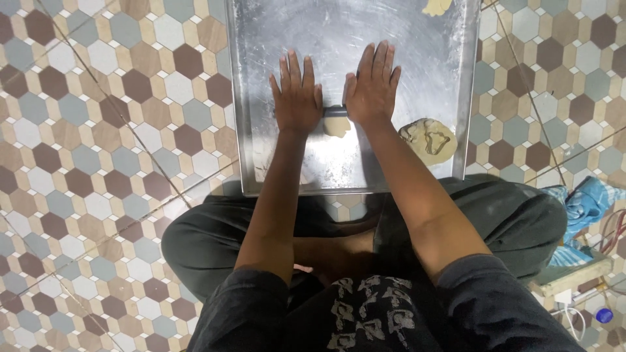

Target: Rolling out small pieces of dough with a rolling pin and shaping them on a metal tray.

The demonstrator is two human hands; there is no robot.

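Note:
A large metal tray (404, 39) lies on the tiled floor in front of me. My left hand (297, 94) and my right hand (373, 83) lie flat, palms down, side by side on a dark rolling pin (335, 111) whose middle shows between them. Under the pin sits a small flattened piece of pale dough (337, 126). A larger dough piece with a shape cut out of it (430, 140) rests at the tray's near right. Another dough bit (435, 6) lies at the tray's far edge.
I sit cross-legged on a floor of hexagonal tiles (111, 130), my knees against the tray's near rim. A blue cloth (587, 202), a wooden piece (574, 274), a white cable and a blue cap (604, 315) lie at the right.

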